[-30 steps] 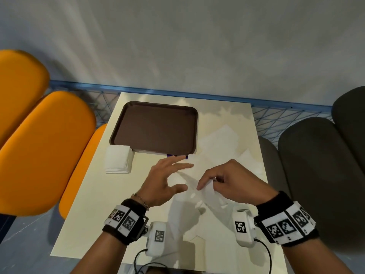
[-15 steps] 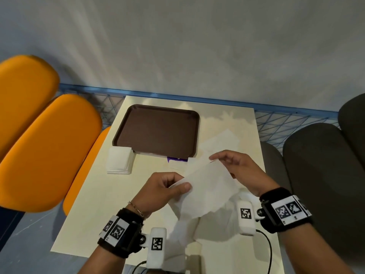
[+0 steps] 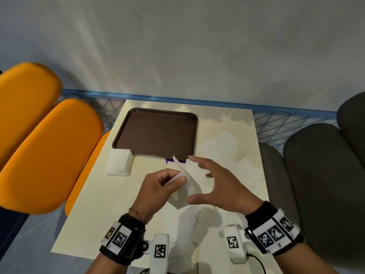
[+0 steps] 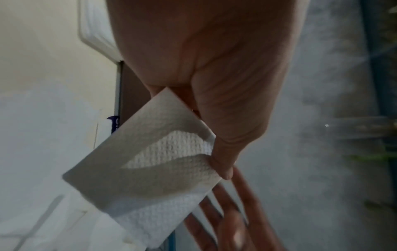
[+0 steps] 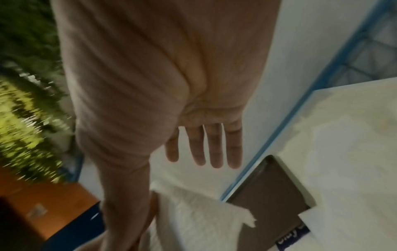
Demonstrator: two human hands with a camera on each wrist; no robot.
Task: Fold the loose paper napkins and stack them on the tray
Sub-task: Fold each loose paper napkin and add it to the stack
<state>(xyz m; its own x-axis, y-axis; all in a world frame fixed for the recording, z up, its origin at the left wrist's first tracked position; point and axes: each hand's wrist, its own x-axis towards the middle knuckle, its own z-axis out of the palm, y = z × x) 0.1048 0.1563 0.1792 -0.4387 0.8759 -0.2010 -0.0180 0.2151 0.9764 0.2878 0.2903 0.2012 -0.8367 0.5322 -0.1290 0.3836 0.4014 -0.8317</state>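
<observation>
Here, napkin [image 4: 148, 163] edge inside left hand [image 3: 158, 186] thumb-and-finger grip, sheet drooping rightward

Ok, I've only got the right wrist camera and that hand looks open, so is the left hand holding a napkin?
Observer: Yes, the left hand pinches a white napkin between thumb and fingers.
Operator: Anything on the tray yet?
Observer: No, the head view shows the brown tray with nothing on it.
Operator: Any folded ones around?
Observer: A white stack sits on the table, by the tray's near left corner.
</observation>
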